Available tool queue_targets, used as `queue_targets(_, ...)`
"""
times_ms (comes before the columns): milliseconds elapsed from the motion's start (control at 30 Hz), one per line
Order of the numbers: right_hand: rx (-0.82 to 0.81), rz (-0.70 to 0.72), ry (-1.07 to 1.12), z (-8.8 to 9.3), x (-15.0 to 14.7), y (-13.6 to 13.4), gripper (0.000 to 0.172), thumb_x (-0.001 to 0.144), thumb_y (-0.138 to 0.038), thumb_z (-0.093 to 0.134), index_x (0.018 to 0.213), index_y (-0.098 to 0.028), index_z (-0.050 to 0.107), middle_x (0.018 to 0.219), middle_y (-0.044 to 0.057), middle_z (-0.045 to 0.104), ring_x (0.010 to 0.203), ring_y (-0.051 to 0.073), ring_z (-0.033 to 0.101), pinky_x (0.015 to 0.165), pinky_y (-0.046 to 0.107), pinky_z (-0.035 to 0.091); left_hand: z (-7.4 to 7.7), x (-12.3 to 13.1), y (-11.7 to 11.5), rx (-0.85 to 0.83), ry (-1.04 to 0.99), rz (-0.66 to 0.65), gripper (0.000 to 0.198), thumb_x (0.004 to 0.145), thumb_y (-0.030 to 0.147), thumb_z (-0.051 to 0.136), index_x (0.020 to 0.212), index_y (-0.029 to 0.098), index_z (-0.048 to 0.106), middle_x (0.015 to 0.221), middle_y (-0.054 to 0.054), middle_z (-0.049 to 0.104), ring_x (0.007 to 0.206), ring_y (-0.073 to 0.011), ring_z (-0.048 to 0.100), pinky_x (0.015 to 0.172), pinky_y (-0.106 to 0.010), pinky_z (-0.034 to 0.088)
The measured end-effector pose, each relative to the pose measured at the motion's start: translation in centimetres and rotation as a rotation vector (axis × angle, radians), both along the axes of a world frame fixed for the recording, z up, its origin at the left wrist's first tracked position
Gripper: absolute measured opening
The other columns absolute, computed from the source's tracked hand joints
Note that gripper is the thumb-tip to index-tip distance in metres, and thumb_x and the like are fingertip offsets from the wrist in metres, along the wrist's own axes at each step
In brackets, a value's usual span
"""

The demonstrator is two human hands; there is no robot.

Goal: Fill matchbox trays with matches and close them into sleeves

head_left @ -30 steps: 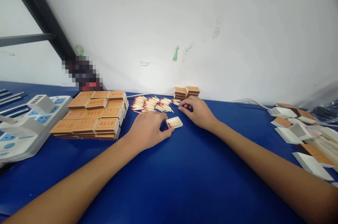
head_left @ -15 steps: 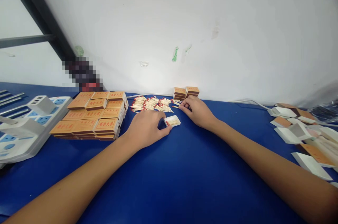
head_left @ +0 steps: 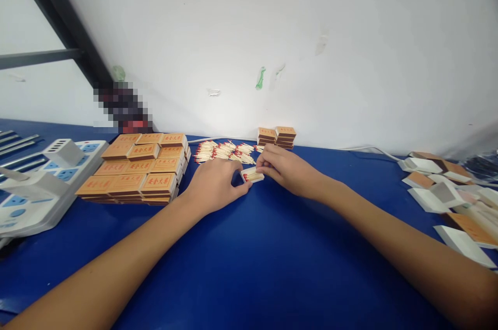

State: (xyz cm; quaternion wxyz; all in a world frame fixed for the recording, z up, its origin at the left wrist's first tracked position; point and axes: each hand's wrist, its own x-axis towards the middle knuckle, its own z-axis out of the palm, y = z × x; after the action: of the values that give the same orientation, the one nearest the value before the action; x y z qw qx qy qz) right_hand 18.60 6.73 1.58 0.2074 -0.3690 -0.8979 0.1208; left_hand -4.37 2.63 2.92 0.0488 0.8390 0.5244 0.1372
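Observation:
My left hand (head_left: 216, 184) grips a small white matchbox tray (head_left: 258, 179) at its left end, thumb in front and fingers behind. Several red-tipped matches lie inside the tray, heads toward the left. Over the tray's right end, my right hand (head_left: 282, 168) pinches a match (head_left: 252, 169) between thumb and fingertips; the fingers partly hide it. Just behind the hands, a loose heap of matches (head_left: 221, 151) is spread on the blue table (head_left: 249, 257).
Stacked orange matchboxes (head_left: 128, 184) stand to the left, beside a white power strip (head_left: 73, 184). Two short stacks of matchboxes (head_left: 286, 133) are against the wall. Empty trays and sleeves (head_left: 447, 195) lie scattered at right. A white cable (head_left: 369, 148) runs along the wall.
My right hand has moved from the edge of the match heap toward me and slightly left, to the tray, bringing a match. My left hand still holds the tray in nearly the same place.

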Motion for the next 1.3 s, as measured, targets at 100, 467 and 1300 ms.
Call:
queue_targets(100,-0.002,0.017,0.015,-0.5,-0.1,0.1,0.008,0.100,-0.023,0.057,0.096,-0.022,0.063,0.099,0.007,0.060,0.089,0.021,0.059,0.077,0.033,0.047,0.0,0.0,0.0,-0.005,0.001,0.000,0.028,0.092,0.048,0.067,0.100,0.023,0.076,0.078,-0.004,0.073,0.073,-0.0222,0.067,0.061,-0.030,0.040)
queue_targets(467,0.146,-0.224,0.057,-3.2,2.0,3.0,0.026,0.102,-0.030,0.056,0.118,-0.021,0.075,0.102,0.012,0.066,0.101,0.029,0.061,0.092,0.044,0.049,-0.2,0.6,-0.7,0.008,-0.017,-0.058,0.027,0.092,0.046,0.068,0.100,0.022,0.076,0.077,-0.003,0.073,0.068,-0.0201,0.065,0.059,-0.030,0.036)
queue_targets(1300,0.051,-0.315,0.154,-3.1,1.6,3.4,0.009,0.095,-0.024,0.067,0.089,-0.019,0.072,0.091,0.006,0.066,0.079,0.020,0.058,0.073,0.034,0.046,-0.2,0.6,-0.6,0.003,-0.012,-0.049,0.030,0.092,0.048,0.067,0.103,0.022,0.077,0.077,-0.003,0.073,0.068,-0.0205,0.065,0.059,-0.031,0.036)
